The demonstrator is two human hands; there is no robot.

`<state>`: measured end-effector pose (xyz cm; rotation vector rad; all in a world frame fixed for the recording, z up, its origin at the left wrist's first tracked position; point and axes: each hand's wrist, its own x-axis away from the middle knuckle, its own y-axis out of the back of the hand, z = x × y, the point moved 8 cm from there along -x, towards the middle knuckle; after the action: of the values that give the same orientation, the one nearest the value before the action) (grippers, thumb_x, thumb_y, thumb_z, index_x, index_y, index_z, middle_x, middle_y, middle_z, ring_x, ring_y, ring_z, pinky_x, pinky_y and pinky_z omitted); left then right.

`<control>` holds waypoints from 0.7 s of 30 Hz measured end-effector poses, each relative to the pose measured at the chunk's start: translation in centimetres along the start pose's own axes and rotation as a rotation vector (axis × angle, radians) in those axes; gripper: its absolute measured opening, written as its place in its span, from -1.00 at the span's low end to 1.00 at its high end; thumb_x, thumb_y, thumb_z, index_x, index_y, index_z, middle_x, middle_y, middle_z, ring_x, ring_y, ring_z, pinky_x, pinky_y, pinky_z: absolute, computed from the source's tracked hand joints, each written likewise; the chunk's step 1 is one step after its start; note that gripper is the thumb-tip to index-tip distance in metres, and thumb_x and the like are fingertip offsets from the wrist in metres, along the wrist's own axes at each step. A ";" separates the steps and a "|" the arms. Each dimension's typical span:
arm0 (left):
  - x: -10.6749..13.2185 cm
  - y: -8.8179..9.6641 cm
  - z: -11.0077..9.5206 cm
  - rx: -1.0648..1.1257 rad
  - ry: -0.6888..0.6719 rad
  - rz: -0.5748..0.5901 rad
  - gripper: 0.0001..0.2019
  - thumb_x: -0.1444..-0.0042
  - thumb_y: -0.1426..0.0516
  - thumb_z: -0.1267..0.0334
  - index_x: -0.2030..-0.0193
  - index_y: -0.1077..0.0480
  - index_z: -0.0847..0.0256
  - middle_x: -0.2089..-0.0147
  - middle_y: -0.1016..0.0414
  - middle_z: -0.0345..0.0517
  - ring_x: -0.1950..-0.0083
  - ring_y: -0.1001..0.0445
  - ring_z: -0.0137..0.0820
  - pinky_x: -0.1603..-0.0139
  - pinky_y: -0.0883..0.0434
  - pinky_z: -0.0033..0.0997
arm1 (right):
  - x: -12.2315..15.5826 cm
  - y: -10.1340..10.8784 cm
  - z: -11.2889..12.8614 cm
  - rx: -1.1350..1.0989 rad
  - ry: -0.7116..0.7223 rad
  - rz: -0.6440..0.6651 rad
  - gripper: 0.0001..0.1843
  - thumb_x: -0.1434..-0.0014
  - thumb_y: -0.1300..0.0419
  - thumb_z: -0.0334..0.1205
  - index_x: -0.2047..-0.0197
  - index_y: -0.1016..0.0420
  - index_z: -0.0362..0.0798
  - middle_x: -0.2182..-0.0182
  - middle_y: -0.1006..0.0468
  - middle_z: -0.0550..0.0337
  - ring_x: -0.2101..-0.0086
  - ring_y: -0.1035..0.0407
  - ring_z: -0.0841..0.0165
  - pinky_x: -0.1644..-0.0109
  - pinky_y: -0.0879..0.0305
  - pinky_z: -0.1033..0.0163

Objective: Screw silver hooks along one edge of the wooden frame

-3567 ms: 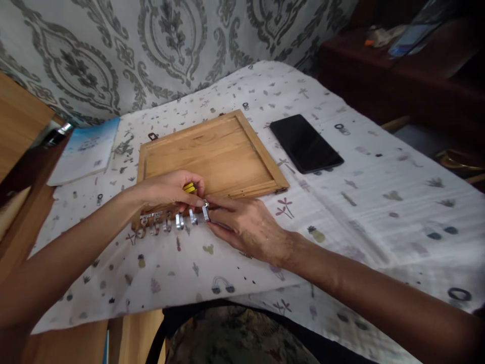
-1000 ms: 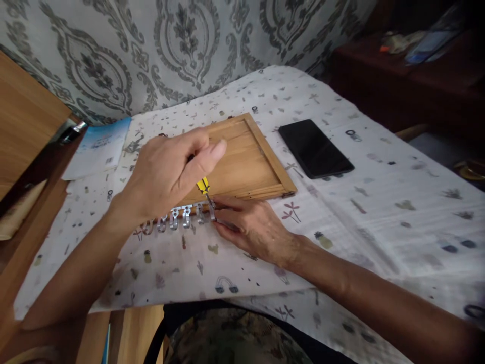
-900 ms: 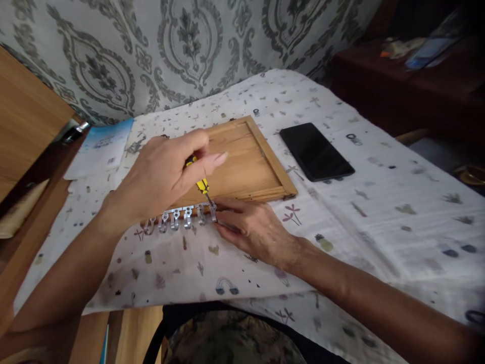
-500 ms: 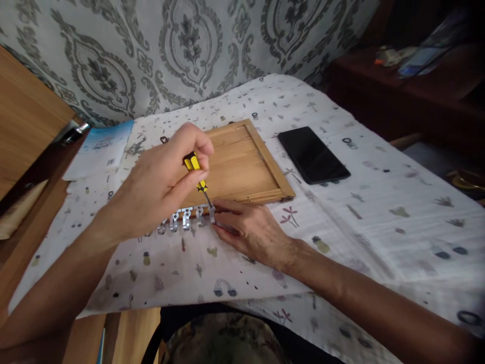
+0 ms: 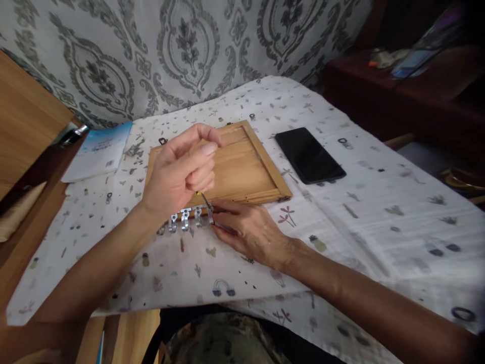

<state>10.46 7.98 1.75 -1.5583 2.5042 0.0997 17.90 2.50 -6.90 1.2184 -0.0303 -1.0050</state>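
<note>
My left hand (image 5: 182,169) is closed around the handle of a screwdriver (image 5: 205,200). Its fingers hide nearly all of the yellow and black grip, and the thin shaft slants down to the metal hook strip (image 5: 185,218). This silvery strip, with several curved hooks, lies along the near edge of a framed wooden board (image 5: 242,167). The screwdriver's tip meets the strip's right end. There my right hand (image 5: 250,230) pinches the end hook and steadies it against the board's edge. My left hand covers the board's near left part.
A black phone (image 5: 309,154) lies to the right of the board on the patterned white cloth (image 5: 364,232). A booklet with a blue cover (image 5: 99,151) sits at the left edge. Behind the table hangs a grey patterned curtain or wall covering (image 5: 151,55).
My left hand has turned on the screwdriver, its fingers now wrapped over the handle that showed before. My right hand stays at the strip's end. The view has shifted slightly.
</note>
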 end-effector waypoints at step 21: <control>0.5 -0.3 0.3 -0.011 0.034 0.127 -0.89 -0.22 -0.10 0.19 0.19 -0.29 0.13 0.69 0.10 -0.47 0.68 0.12 -0.56 0.59 -0.02 -0.49 | 0.0 -0.1 -0.1 -0.035 -0.022 0.005 -0.85 -0.30 -0.21 -0.25 0.20 -0.63 -0.03 0.10 -0.65 0.11 0.24 -0.55 0.32 0.22 -0.36 0.28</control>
<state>10.56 7.43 1.42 -1.4155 2.6324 0.1056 17.87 2.60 -7.06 1.1746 -0.0326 -1.0106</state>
